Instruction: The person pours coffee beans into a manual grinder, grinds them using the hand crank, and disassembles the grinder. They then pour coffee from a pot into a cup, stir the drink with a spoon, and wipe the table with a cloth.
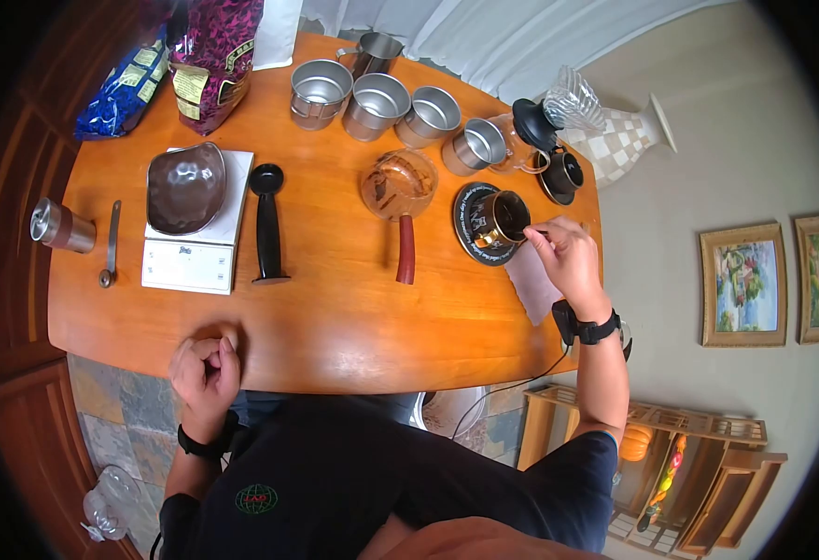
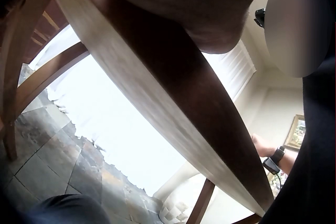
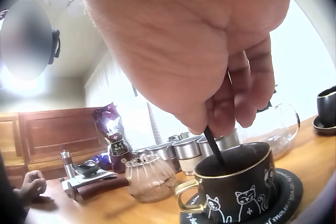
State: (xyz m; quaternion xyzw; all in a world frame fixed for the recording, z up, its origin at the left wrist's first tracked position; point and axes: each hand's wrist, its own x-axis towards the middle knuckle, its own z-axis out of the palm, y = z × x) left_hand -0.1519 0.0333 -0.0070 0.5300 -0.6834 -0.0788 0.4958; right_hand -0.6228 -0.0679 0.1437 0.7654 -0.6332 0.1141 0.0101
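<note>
Between thumb and fingers, my right hand pinches a thin black stick, held tilted above a black cup. Its lower end is hidden inside the cup, which has a gold rim, a gold handle and white cat drawings. Under the cup is a black saucer with white lettering. My left hand rests at the table's front edge, fingers loosely curled, holding nothing. Nearest to it are a white scale bearing a brown dish and a black scoop.
A glass pot with a red-brown handle stands mid-table. Several steel cups line the back, beside a glass server. A pinkish cloth lies under my right wrist. At left are a grinder, a metal spoon and bags.
</note>
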